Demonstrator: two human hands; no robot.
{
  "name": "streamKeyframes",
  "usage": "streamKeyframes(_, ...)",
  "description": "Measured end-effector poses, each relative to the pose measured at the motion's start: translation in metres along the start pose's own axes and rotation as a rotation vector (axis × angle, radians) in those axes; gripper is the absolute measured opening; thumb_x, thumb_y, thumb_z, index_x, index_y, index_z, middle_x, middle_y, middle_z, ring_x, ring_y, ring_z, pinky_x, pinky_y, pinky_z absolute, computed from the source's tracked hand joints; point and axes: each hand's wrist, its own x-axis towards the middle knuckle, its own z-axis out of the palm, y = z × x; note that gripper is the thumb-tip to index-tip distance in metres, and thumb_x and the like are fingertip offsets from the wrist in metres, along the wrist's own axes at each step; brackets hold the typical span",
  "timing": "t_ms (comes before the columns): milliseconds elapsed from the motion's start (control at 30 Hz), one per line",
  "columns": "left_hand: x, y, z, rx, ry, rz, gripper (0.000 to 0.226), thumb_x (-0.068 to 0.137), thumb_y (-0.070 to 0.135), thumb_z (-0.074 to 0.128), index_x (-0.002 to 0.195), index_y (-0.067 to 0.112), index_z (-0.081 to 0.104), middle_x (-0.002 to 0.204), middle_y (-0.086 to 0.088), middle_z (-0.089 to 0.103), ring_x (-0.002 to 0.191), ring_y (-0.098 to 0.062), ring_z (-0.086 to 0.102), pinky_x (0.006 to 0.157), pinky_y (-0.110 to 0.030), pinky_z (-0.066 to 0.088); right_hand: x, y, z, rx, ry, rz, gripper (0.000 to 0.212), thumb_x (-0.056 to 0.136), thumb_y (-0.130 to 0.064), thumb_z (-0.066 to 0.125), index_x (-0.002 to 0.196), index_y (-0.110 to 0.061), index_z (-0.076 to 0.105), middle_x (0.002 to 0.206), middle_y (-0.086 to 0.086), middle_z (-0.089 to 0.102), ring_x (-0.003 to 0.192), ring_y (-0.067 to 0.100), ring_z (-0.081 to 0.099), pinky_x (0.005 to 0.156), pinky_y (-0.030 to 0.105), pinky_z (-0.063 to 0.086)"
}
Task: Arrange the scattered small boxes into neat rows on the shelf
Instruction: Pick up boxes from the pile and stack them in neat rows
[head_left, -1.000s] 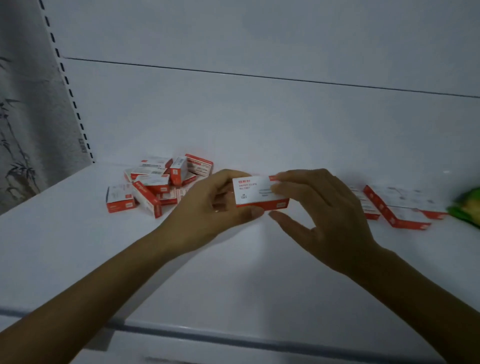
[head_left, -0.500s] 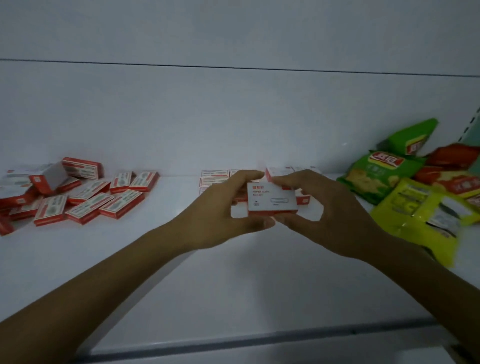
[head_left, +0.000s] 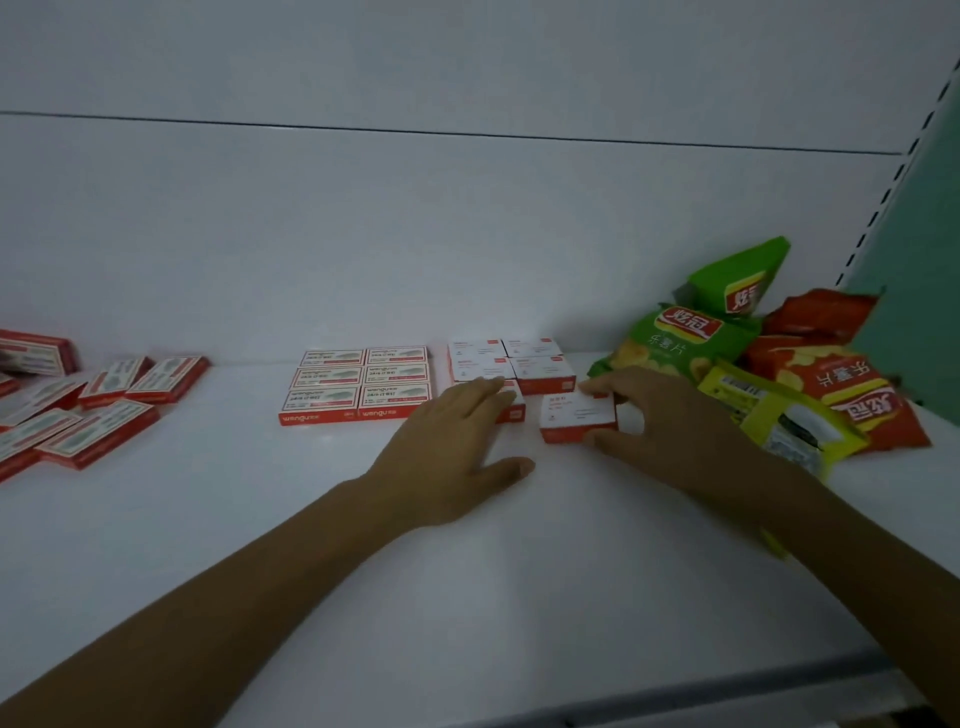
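My right hand (head_left: 670, 431) pinches a small white-and-red box (head_left: 577, 418) that sits on the white shelf (head_left: 260, 519), just in front of a neat block of like boxes (head_left: 511, 364). My left hand (head_left: 457, 447) lies flat with straight fingers, its fingertips on the front left box of that block, thumb on the shelf. To the left, a tidy block of flatter red boxes (head_left: 358, 384) stands in two columns. More flat red boxes (head_left: 78, 405) lie scattered at the far left.
Green, red and yellow snack bags (head_left: 769, 374) are piled at the right, close behind my right wrist. The shelf's back wall (head_left: 467, 234) rises just behind the boxes. The shelf's front edge (head_left: 675, 696) runs along the bottom.
The box held up in both hands has come down onto the shelf by the white block. My left hand has let go and now rests flat. The view has swung right.
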Motion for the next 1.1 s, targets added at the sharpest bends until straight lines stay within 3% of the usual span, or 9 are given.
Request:
streamKeyframes(133,0.0,-0.006,0.005,-0.017,-0.012,-0.001,0.069,0.089,0.056,0.041,0.147,0.024,0.021,0.155,0.006,0.017,0.141,-0.012,0.013,0.115,-0.029,0.013,0.019,-0.004,0.005,-0.068,-0.069,0.044,0.05,0.084,-0.042,0.06,0.13,-0.028,0.048,0.132,-0.003,0.052,0.117,0.015,0.049,0.097,0.032,0.04)
streamKeyframes(233,0.0,-0.009,0.006,-0.044,-0.003,0.009,0.069,0.088,0.057,0.041,0.147,0.027,0.018,0.155,0.009,0.015,0.141,-0.008,0.011,0.109,-0.02,0.01,0.03,-0.006,0.016,-0.1,-0.06,0.042,0.047,0.084,-0.039,0.06,0.128,-0.028,0.05,0.127,-0.002,0.055,0.112,0.016,0.051,0.093,0.03,0.042)
streamKeyframes(367,-0.002,-0.012,0.007,-0.132,0.005,-0.003,0.068,0.084,0.061,0.039,0.144,0.033,0.021,0.154,0.015,0.015,0.14,0.001,0.007,0.11,-0.021,0.015,0.031,0.001,0.028,0.01,0.036,0.065,0.049,0.082,-0.034,0.065,0.127,-0.024,0.048,0.127,-0.001,0.051,0.111,0.014,0.052,0.089,0.027,0.042)
streamKeyframes(533,-0.001,-0.016,0.012,-0.091,0.052,0.049,0.072,0.083,0.069,0.035,0.143,0.029,0.028,0.152,0.015,0.02,0.13,0.012,-0.001,0.098,0.0,-0.004,0.032,0.0,0.036,0.029,0.04,0.094,0.051,0.083,-0.036,0.063,0.128,-0.025,0.043,0.125,0.001,0.055,0.112,0.017,0.053,0.091,0.033,0.048)
streamKeyframes(733,-0.002,-0.016,0.012,-0.119,0.049,0.06,0.072,0.082,0.067,0.031,0.142,0.027,0.032,0.151,0.013,0.023,0.138,0.004,0.008,0.103,-0.008,0.005,0.031,-0.005,0.034,0.026,0.025,0.081,0.056,0.086,-0.041,0.059,0.135,-0.023,0.038,0.133,0.001,0.049,0.12,0.018,0.047,0.094,0.028,0.04)
streamKeyframes(867,-0.001,-0.019,0.013,-0.119,0.021,0.061,0.074,0.081,0.07,0.03,0.144,0.031,0.026,0.152,0.019,0.015,0.137,0.012,-0.002,0.103,-0.005,0.002,0.032,-0.007,0.035,0.002,0.033,0.096,0.058,0.085,-0.045,0.057,0.136,-0.023,0.037,0.133,0.001,0.05,0.119,0.018,0.048,0.094,0.031,0.042)
streamKeyframes(1100,-0.001,-0.018,0.012,-0.129,0.005,0.068,0.076,0.079,0.071,0.028,0.144,0.032,0.023,0.153,0.019,0.013,0.137,0.01,-0.002,0.103,-0.006,0.001,0.031,-0.008,0.036,-0.01,0.033,0.125,0.058,0.086,-0.047,0.055,0.135,-0.021,0.038,0.132,0.002,0.051,0.118,0.019,0.049,0.094,0.033,0.043)
